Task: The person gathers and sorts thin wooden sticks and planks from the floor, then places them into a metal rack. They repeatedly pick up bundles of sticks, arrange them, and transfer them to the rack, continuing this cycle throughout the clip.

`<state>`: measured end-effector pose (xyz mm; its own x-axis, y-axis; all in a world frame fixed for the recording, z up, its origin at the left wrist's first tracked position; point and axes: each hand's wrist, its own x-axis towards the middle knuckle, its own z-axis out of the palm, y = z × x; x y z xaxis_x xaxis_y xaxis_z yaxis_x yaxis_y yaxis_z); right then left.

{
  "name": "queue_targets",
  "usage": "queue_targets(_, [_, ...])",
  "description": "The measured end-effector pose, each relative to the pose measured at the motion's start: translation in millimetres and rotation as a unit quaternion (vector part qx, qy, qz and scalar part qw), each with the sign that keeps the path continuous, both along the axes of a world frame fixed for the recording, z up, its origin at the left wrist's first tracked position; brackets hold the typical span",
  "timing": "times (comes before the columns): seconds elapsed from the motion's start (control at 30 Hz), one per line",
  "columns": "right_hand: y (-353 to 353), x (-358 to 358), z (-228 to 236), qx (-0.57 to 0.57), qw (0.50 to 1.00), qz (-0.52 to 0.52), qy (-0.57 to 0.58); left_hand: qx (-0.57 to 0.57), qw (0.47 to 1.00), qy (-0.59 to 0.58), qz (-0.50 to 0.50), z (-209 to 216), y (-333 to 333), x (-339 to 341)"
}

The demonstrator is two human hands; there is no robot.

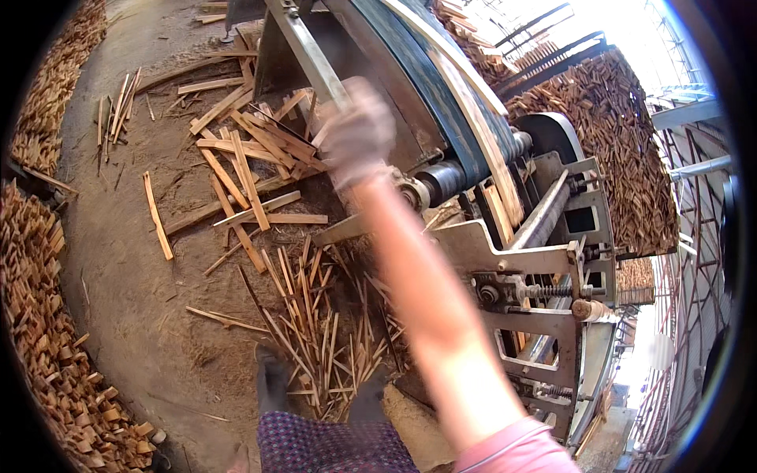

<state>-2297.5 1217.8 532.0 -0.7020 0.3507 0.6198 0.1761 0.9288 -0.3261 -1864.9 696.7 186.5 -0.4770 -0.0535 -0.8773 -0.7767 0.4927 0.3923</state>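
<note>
Because your right hand (pixel 359 130) is blurred, I cannot tell whether its fingers, which look curled at the metal bar (pixel 307 51), actually grip it or merely overlap it. Your left hand (pixel 239 459) seems to show only as a patch of skin at the lower edge, its fingers unreadable. Long wooden strips (pixel 477 130) lie lengthwise on the dark belt (pixel 422 83), their near ends reaching past the roller (pixel 441 181) into the metal frame (pixel 536 256). If the belt is running, your forearm (pixel 430 284), reaching across beside that roller, could be caught or struck by a skewed strip. Loose sticks (pixel 307 315) by your feet (pixel 272 382) could trip you toward the frame.
</note>
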Motion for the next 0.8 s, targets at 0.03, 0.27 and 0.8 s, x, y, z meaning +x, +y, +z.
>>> queue_targets(0.03, [-83,8,-39,-0.019,0.994,0.101,0.023,-0.027,0.999,0.013,0.035,10,-24,13])
queue_targets(0.27, [-161,274,-230,-0.255,0.837,0.290,-0.387,0.006,0.993,0.098,0.062,1,33,-18])
queue_targets(0.8, [26,564,-380,-0.409,0.696,-0.048,-0.588,0.081,0.980,0.134,-0.122,-5,211,-19])
